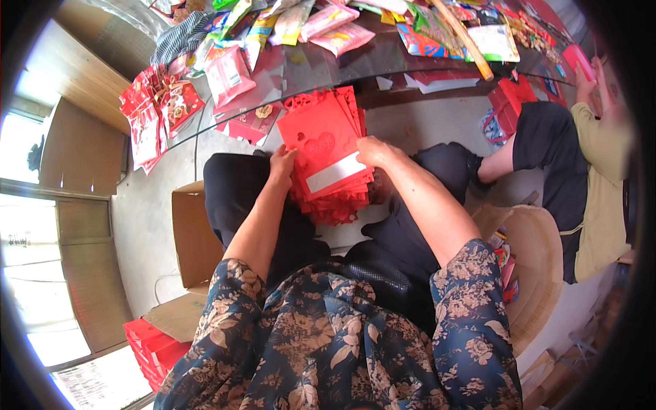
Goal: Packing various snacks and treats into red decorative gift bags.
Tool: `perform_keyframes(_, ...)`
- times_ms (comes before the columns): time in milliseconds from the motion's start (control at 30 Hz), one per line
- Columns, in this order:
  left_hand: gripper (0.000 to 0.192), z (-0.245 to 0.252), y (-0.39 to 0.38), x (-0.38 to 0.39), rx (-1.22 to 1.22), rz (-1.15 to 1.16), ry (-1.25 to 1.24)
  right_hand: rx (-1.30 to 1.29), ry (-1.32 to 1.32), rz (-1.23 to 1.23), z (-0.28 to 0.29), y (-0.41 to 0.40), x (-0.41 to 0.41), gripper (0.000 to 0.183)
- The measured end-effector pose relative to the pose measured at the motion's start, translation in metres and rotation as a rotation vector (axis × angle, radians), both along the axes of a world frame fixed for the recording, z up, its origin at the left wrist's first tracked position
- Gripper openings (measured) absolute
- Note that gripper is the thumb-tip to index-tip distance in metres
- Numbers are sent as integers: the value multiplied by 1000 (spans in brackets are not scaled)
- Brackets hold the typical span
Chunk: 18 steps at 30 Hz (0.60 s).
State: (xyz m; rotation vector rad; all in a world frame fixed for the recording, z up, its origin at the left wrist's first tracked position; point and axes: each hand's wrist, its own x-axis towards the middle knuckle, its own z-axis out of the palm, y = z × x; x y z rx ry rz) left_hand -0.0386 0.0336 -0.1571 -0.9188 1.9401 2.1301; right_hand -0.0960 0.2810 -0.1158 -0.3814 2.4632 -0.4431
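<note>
Between my knees rises a thick stack of red folded paper pieces point(333, 209). Above it lies a flat red paper piece with embossed hearts point(319, 146), seemingly a folded gift bag or box. A white strip point(330, 173) crosses its end nearest me. My left hand point(283, 164) pinches its left edge between thumb and fingers. On the opposite side my right hand point(376, 152) grips the right edge, close to the end of the white strip. The fingertips under the paper are hidden.
Snack packets point(341, 36) and a wooden stick point(466, 43) cover the dark glass tabletop point(318, 66) ahead. Red gift bags point(146, 115) hang over its left edge. Cardboard boxes point(192, 236) stand left; a cardboard carton point(538, 271) with packets is at right. Another person point(597, 189) sits far right.
</note>
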Motion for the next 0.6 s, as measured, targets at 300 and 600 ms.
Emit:
perform_keyframes(300, 54, -15, -7, 8, -55, -12, 153, -9, -17, 23, 20, 4, 3, 42)
perform_keyframes(600, 44, -49, -13, 1, -171, 224, 325, -261, -152, -221, 10, 13, -5, 42)
